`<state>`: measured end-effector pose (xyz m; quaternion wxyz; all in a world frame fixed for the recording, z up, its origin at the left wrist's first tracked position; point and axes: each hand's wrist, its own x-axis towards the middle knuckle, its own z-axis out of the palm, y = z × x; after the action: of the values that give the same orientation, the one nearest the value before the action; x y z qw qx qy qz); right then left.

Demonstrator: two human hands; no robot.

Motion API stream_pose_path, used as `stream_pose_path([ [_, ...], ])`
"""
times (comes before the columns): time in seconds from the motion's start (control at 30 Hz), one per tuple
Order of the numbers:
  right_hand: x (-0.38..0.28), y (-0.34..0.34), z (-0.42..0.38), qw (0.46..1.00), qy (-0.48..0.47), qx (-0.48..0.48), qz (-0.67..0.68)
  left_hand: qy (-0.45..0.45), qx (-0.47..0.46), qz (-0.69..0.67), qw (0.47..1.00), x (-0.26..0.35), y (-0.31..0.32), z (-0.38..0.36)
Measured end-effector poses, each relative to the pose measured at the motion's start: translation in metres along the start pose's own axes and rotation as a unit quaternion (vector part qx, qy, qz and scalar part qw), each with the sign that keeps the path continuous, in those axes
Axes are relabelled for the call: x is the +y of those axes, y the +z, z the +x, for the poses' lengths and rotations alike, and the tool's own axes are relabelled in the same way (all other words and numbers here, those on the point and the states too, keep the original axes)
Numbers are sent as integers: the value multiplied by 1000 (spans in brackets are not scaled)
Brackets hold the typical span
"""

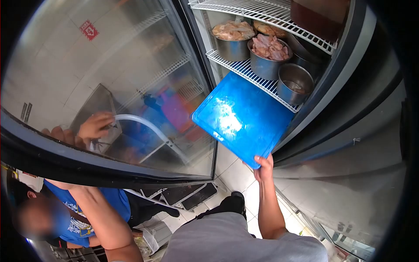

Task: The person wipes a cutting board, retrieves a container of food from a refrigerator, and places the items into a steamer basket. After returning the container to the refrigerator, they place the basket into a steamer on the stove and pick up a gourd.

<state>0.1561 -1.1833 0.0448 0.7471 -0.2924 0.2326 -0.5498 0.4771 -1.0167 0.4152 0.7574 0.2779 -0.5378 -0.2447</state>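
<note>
My right hand (263,167) grips the near corner of a flat, shiny blue plastic board (248,118), thumb on top. The board slants up to the edge of a white wire shelf (244,70) inside an open fridge, overlapping its front in this view. On that shelf stand metal pots: one with raw meat pieces (270,47), one heaped with pale meat (233,31), and a smaller pot (296,84) at the front. My left forearm passes behind the frame of the glass fridge door (109,168); my left hand's fingers (65,136) curl over that frame.
A person in a blue shirt (115,205) is low at the left, beyond the door. A dark red container (321,17) sits on the upper shelf (262,11). A metal-sided unit (340,174) stands at the right. White tiles (229,168) cover the floor.
</note>
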Motion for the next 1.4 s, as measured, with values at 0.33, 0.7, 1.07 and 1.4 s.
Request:
stream_pose_path([
  [0.33, -3, -16, 112, 999, -8, 33, -30, -38, -74, -66, 994, -5, 10, -1],
  [0.7, -4, -67, 324, 987, 12, 156, -24, -15, -76, -9, 997, -17, 55, -1],
  [1.07, -20, -42, 353, 902, -104, 312, -280, -14, 61, -35, 997, -21, 69, -12],
  [1.4, -22, 74, 114, 848, -227, 128, -462, 85, 201, -47, 975, -34, 109, -9],
])
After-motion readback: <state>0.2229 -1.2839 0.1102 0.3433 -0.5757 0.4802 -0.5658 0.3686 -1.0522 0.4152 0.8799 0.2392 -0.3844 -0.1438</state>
